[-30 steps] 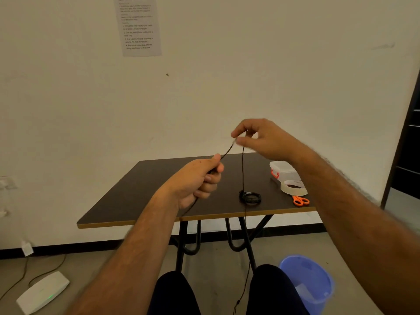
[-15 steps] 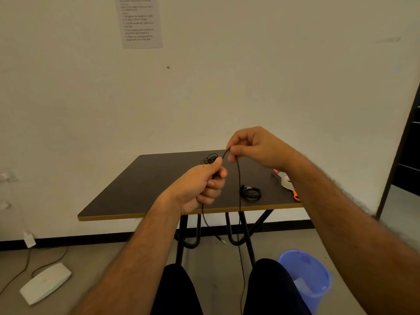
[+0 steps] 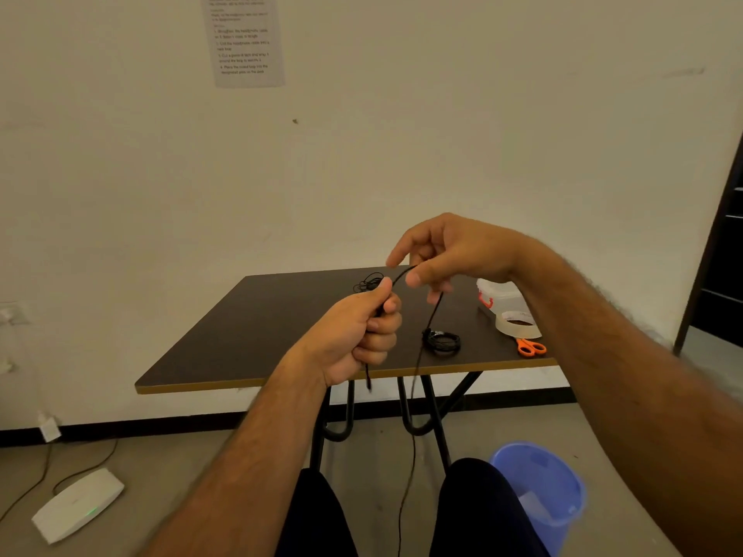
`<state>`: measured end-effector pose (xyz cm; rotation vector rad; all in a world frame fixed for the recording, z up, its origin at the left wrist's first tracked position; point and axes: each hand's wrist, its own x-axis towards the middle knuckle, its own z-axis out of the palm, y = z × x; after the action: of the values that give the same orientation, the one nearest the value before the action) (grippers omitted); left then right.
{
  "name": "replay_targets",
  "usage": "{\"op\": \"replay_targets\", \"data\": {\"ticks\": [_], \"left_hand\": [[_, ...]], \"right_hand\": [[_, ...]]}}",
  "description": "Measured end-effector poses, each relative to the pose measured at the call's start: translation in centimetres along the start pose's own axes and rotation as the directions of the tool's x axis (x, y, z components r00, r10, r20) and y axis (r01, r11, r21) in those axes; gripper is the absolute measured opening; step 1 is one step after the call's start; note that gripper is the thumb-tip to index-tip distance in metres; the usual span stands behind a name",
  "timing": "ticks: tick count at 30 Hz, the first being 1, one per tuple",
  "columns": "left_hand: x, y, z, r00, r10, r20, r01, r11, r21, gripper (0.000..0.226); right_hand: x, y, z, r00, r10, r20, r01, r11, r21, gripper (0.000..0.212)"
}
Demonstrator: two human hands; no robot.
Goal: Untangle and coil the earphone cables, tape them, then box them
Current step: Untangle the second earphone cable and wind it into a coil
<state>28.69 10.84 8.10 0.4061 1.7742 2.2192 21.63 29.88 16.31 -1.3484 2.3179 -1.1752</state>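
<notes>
The step in hand appears to be winding a loose earphone cable [image 3: 416, 355] into a coil. To do it well, the person should keep each turn the same size, lay every new turn flat against the last, and let the hanging length untwist freely so that no kink is wound in. Light, even tension between the two hands is advisable; a hard pull could strain the thin wire.

The left hand [image 3: 358, 335] is closed in a fist round the cable, thumb pressed on top, with a short end hanging out below the fist. Whether turns are already gathered inside the fist cannot be told.

The right hand [image 3: 450, 255] is partly closed: thumb and curled fingers pinch the cable just beside the left hand, while the index finger is extended. From this pinch the cable drops past the table [image 3: 249, 335] edge and runs down between the person's knees.

A finished coil [image 3: 441, 341] lies on the table near the front edge. A tangled bundle [image 3: 368, 282] lies at the far side, behind the left hand. The clear box [image 3: 498, 295], the tape roll [image 3: 518, 325] and the orange scissors [image 3: 530, 347] sit together at the right edge.
</notes>
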Motion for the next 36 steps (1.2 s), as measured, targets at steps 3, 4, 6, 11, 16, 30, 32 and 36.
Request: {"op": "replay_targets", "data": {"ticks": [3, 4, 6, 11, 16, 30, 32, 36], "left_hand": [[0.0, 0.1, 0.5, 1.0, 0.001, 0.014, -0.001, 0.999, 0.045, 0.043], [0.0, 0.2, 0.6, 1.0, 0.006, 0.021, -0.007, 0.998, 0.057, 0.043], [0.0, 0.2, 0.8, 0.999, 0.017, 0.032, -0.019, 0.997, 0.069, 0.042], [-0.3, -0.3, 0.5, 0.999, 0.025, 0.048, -0.027, 0.999, 0.025, 0.041], [-0.8, -1.4, 0.8, 0.998, 0.04, 0.045, -0.039, 0.999, -0.019, 0.045], [-0.6, -3.2, 1.5, 0.969, 0.244, -0.042, -0.247, 0.962, -0.113, 0.039], [-0.6, -3.4, 1.2, 0.953, 0.289, -0.095, -0.297, 0.952, -0.08, 0.04], [-0.5, -3.7, 1.0, 0.902, 0.382, -0.201, -0.372, 0.924, 0.085, 0.042]], "right_hand": [[0.3, -0.5, 0.0, 0.996, 0.046, 0.071, -0.04, 0.996, -0.074, 0.035], [0.5, -0.6, 0.2, 0.996, 0.052, 0.079, -0.043, 0.993, -0.111, 0.029], [0.6, -0.6, 0.5, 0.999, 0.039, 0.034, -0.033, 0.988, -0.15, 0.014], [0.5, -0.1, 0.0, 0.972, -0.084, -0.22, 0.061, 0.992, -0.107, 0.003], [0.8, 1.2, 0.8, 0.935, -0.128, -0.33, 0.124, 0.992, -0.034, 0.004], [-1.1, 7.9, 14.4, 0.937, 0.047, -0.345, 0.088, 0.927, 0.365, 0.03], [-1.8, 8.2, 16.3, 0.939, 0.088, -0.333, 0.048, 0.924, 0.379, 0.026], [-3.4, 8.1, 18.1, 0.929, 0.174, -0.327, -0.038, 0.923, 0.382, 0.02]]}}
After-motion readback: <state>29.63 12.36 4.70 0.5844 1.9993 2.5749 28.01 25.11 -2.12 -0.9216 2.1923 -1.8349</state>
